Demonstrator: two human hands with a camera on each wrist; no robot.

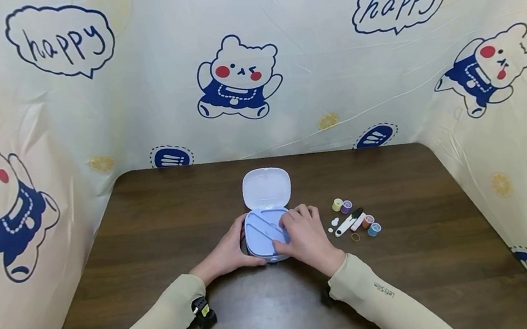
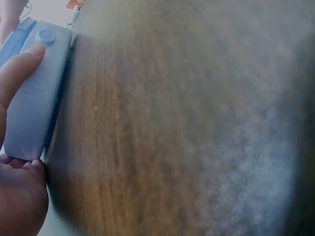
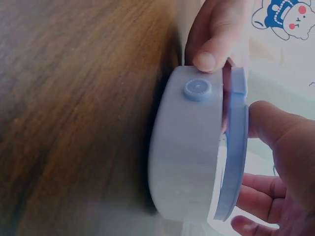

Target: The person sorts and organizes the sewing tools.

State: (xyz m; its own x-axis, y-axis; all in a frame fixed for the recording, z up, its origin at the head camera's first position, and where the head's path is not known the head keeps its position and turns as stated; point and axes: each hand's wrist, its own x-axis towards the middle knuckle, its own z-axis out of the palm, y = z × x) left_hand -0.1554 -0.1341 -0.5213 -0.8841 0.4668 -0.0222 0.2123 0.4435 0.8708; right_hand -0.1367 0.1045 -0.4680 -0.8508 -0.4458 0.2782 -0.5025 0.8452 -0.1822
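A pale blue plastic sewing box (image 3: 184,147) stands on the table with its translucent lid (image 1: 267,187) folded back. My left hand (image 1: 229,252) grips the box at its left side, thumb along the front near the round button catch (image 3: 198,90). Over the box sits a blue divided tray (image 1: 261,229); a gap shows between tray and box in the right wrist view. My right hand (image 1: 306,237) holds this tray from above at its right part, thumb and fingers against it. What lies inside the box is mostly hidden.
To the right of the box lie small sewing items: a yellow spool (image 1: 337,204), a purple spool (image 1: 346,207), an orange spool (image 1: 368,221), a blue spool (image 1: 374,229), white-and-black thread snips (image 1: 347,223), small white pieces (image 1: 334,222) and a thin ring (image 1: 356,237). A printed curtain (image 1: 250,138) surrounds the brown table (image 1: 172,200).
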